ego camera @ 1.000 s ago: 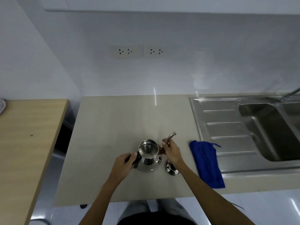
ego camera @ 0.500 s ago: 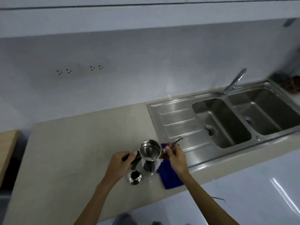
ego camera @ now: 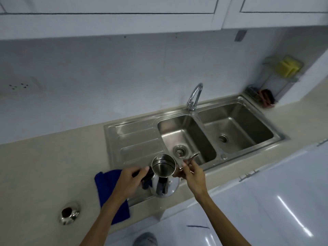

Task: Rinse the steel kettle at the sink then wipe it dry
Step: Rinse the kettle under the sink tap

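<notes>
The steel kettle [ego camera: 164,176] is held lidless above the front edge of the sink's drainboard [ego camera: 134,139], its open mouth facing up. My left hand [ego camera: 130,181] grips its dark handle on the left. My right hand [ego camera: 192,174] pinches the thin curved spout on the right. The kettle's lid [ego camera: 68,213] lies on the beige counter at the lower left. A blue cloth [ego camera: 110,190] lies on the counter under my left forearm. The double sink [ego camera: 193,128] with its tap [ego camera: 195,96] is just beyond the kettle.
A wire rack [ego camera: 276,82] in the right corner holds a yellow sponge [ego camera: 288,66] and a dark scrubber. White wall cupboards hang overhead. Sockets sit on the wall at the left. The floor lies below the counter edge.
Both hands have carried the kettle off the counter and rightward to the sink's drainboard. The lid and blue cloth stay behind on the counter, now to the left.
</notes>
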